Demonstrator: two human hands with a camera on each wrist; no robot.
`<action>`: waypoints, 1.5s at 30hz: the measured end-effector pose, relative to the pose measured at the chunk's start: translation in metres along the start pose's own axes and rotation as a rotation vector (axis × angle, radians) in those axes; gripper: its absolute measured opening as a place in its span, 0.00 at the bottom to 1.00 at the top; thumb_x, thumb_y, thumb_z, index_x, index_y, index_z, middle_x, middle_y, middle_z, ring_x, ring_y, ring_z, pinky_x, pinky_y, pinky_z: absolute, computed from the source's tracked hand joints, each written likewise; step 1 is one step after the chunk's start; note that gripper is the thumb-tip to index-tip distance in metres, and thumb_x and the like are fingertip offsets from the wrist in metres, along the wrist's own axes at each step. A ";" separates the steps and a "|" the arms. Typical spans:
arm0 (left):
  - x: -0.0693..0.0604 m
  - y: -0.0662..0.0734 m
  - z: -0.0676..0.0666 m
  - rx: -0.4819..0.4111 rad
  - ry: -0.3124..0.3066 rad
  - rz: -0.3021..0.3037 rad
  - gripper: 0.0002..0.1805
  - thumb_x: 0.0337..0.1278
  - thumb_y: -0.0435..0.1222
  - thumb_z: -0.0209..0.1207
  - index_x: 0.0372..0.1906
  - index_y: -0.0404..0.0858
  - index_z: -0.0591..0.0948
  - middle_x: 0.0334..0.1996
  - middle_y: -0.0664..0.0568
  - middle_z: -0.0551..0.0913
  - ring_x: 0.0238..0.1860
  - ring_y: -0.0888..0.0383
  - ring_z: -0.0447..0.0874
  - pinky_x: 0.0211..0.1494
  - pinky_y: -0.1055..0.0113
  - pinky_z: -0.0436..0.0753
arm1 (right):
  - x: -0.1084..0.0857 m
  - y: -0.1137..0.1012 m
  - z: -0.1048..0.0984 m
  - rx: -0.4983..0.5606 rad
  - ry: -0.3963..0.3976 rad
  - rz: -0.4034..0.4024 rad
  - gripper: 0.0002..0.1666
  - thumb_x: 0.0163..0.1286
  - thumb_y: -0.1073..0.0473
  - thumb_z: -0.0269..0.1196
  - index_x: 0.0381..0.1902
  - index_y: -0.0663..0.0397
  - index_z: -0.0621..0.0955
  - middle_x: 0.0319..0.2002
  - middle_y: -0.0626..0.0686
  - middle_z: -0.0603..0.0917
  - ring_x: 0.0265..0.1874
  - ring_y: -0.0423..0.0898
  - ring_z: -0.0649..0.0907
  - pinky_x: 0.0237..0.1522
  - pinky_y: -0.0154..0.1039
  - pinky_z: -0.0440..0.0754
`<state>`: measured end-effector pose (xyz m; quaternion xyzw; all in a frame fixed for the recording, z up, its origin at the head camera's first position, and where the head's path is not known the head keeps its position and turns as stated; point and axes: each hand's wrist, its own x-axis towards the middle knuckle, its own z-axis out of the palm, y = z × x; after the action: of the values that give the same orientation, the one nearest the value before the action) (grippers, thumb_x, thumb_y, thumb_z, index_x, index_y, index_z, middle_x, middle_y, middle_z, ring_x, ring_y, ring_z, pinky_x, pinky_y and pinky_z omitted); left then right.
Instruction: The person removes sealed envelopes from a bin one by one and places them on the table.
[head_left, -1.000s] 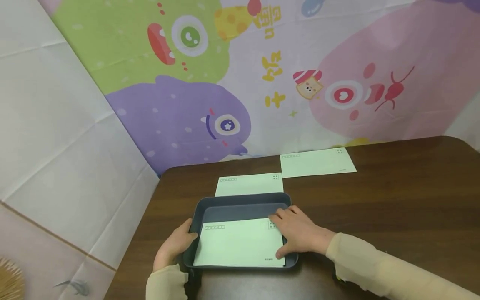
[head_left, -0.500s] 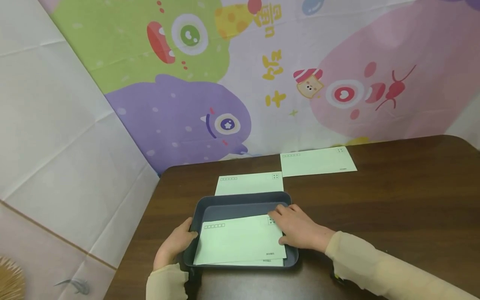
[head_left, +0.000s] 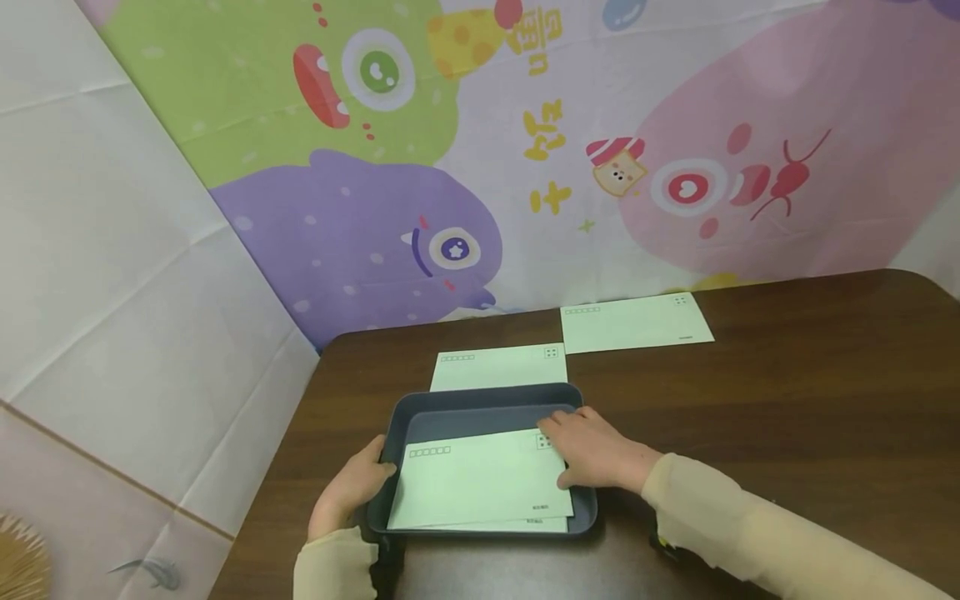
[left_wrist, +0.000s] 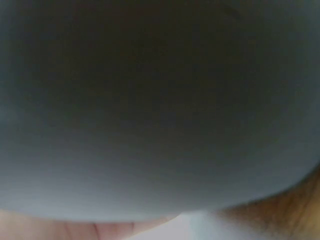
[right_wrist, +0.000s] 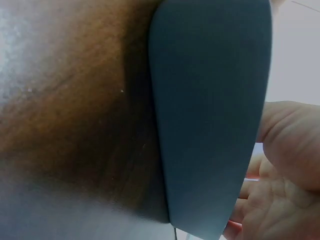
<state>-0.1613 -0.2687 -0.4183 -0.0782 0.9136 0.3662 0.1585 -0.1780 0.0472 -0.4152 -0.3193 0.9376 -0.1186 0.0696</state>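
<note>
Head view: top envelope point(head_left: 480, 479) in the slate-coloured tray point(head_left: 472, 422) just got skewed toward 1 o'clock, baring the lower envelope point(head_left: 552, 526) at 6, so the pile seemed unsquared. Left hand point(head_left: 356, 483) gripped the tray at 9; right hand point(head_left: 594, 450) touched the top envelope at 2, pinch unclear.

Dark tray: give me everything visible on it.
The tray is dark blue-grey, shallow, rectangular, with rounded corners; it looks smooth and matte, its material unclear. It sits on the brown table with at least two overlapping envelopes inside, its far strip bare. The left hand grips its left wall; the right hand reaches over its right wall, contact unclear.
</note>
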 end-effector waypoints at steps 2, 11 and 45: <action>0.000 0.001 0.000 0.003 -0.001 -0.005 0.32 0.60 0.31 0.42 0.67 0.24 0.48 0.66 0.28 0.51 0.66 0.33 0.48 0.64 0.40 0.55 | 0.001 0.000 0.000 0.006 0.000 0.004 0.41 0.44 0.51 0.72 0.55 0.63 0.72 0.47 0.57 0.75 0.48 0.52 0.75 0.55 0.50 0.66; -0.001 0.001 -0.001 -0.022 -0.003 0.010 0.28 0.60 0.31 0.41 0.65 0.28 0.56 0.62 0.30 0.61 0.60 0.36 0.63 0.55 0.45 0.70 | 0.002 0.002 0.003 0.110 0.027 0.047 0.49 0.40 0.53 0.75 0.58 0.67 0.68 0.41 0.56 0.67 0.38 0.47 0.70 0.53 0.47 0.65; 0.000 0.001 0.000 0.000 0.001 0.004 0.32 0.55 0.30 0.42 0.66 0.25 0.51 0.64 0.29 0.57 0.64 0.35 0.57 0.61 0.40 0.61 | -0.004 0.011 -0.003 0.606 0.160 0.037 0.26 0.51 0.67 0.66 0.46 0.52 0.67 0.38 0.50 0.79 0.33 0.41 0.76 0.35 0.36 0.75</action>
<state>-0.1621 -0.2680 -0.4172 -0.0764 0.9139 0.3663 0.1571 -0.1817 0.0591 -0.4150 -0.2566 0.8677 -0.4161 0.0900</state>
